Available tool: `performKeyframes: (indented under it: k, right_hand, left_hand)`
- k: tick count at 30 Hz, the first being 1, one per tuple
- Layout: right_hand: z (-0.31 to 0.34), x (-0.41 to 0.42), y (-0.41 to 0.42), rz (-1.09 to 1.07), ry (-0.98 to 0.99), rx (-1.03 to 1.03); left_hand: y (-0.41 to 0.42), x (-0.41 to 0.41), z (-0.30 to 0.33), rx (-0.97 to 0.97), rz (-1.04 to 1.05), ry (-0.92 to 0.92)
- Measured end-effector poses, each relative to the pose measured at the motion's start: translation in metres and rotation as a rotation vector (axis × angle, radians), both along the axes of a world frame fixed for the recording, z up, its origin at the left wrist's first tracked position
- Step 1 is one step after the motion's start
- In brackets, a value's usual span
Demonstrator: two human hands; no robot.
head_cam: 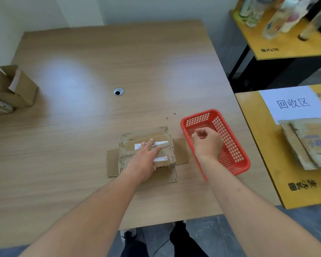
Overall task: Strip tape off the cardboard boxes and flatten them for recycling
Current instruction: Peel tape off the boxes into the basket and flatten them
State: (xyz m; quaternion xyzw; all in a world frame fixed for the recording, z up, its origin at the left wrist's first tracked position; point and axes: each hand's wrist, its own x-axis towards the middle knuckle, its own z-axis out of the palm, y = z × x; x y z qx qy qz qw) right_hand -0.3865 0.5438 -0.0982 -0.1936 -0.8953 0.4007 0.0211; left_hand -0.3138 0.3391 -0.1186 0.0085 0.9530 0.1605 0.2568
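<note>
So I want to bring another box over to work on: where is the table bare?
The table is bare across its far half, beyond the cable hole, and on the near left, between the open boxes and the flattened box. It is crowded where the left hand presses that box beside the red basket.

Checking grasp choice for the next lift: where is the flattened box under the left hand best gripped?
Probably the side flap of the flattened box, taken from the basket side: it lies flat, sticks out bare past the body, while the left hand presses the middle.
</note>
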Motion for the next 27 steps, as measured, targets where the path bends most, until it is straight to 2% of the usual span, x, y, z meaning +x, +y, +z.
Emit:
performKeyframes:
  k: [5,10,13,16,18,22,27]
  right_hand:
    - [-0.011,0.001,0.03,-0.011,-0.043,0.107]
    - [-0.004,0.01,0.032,0.101,-0.104,0.285]
    - [-0.001,0.012,0.024,0.208,-0.023,0.382]
    - [-0.004,0.018,0.008,0.367,0.132,0.497]
    - [-0.009,0.023,-0.006,0.463,0.111,0.465]
    - [-0.023,0.027,-0.03,0.526,-0.187,0.331]
    - [-0.026,0.039,-0.039,0.417,-0.182,0.083]
  left_hand:
    - [-0.001,0.005,-0.003,0.034,0.092,0.112]
    - [-0.025,0.023,-0.009,-0.142,0.336,0.165]
    - [-0.042,0.038,-0.01,-0.023,0.546,0.091]
    - [-0.05,0.05,-0.01,0.043,0.59,0.075]
    - [-0.051,0.054,-0.013,0.03,0.584,0.101]
    - [-0.05,0.058,-0.014,0.079,0.651,0.152]
    - [-0.05,0.062,-0.019,0.155,0.687,0.217]
